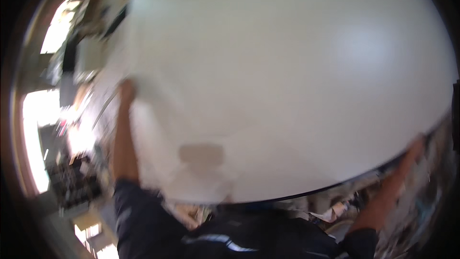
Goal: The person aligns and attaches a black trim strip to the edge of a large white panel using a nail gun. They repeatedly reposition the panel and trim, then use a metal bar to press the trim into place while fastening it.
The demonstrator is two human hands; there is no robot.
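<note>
White panel [268, 67] spreads just ahead of the wearer's dark shirt [258, 230]; forward and left of that shirt, the left hand [127, 91] meets the panel's side; forward and right, the right hand [418, 145] meets its dark-trimmed edge, both grips too blurred to tell.

You've 1 left hand [127, 88] + 1 right hand [418, 145], i.e. 2 total; 2 forearms [125, 148], 2 dk sleeves [139, 211], 1 dk shirt [258, 235] near, 1 lg white panel [268, 76] w/ 1 glare spot [371, 50] on its right. Clutter [72, 182] at left: too blurry to count.
</note>
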